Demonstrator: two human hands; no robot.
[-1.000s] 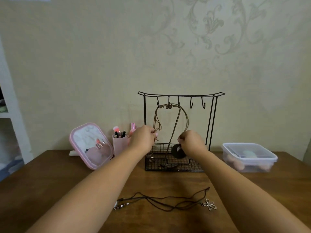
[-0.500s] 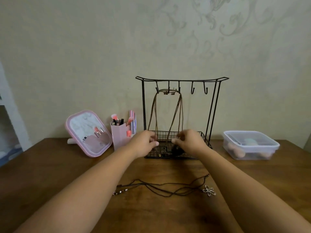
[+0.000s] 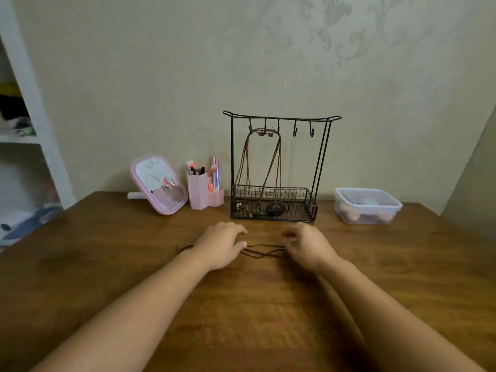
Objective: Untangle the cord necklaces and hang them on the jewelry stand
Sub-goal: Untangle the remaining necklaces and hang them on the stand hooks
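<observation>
Cord necklace, dark, lies tangled on the bench between the two hands, its looped strands running across at the centre of the view. One end with a small clasp or bead pokes out at 9 o'clock of the left hand. Left hand palm down over the cord's left part, fingers loosely spread and straight-ish; whether the thumb is touching the strands cannot be told. Right hand at 3 o'clock of the cord, blurred, fingers curled inward above the right end of the cord; a pinch on the strand looks possible but cannot be told for sure.

Jewelry stand at 12 o'clock of the hands, black wire, upright against the wall, with a row of hooks under its top bar and a mesh basket at its base. Brown cord necklaces hang from the left hooks, strands falling into the basket; a dark round pendant rests there. Two right hooks bare.

Pink organiser with brushes just beside the stand at 9 o'clock; pink-framed mirror tilted, further toward 9 o'clock. Clear lidded container at 3 o'clock of the stand, well apart, pale rounded items inside. White shelving at far 9 o'clock.
</observation>
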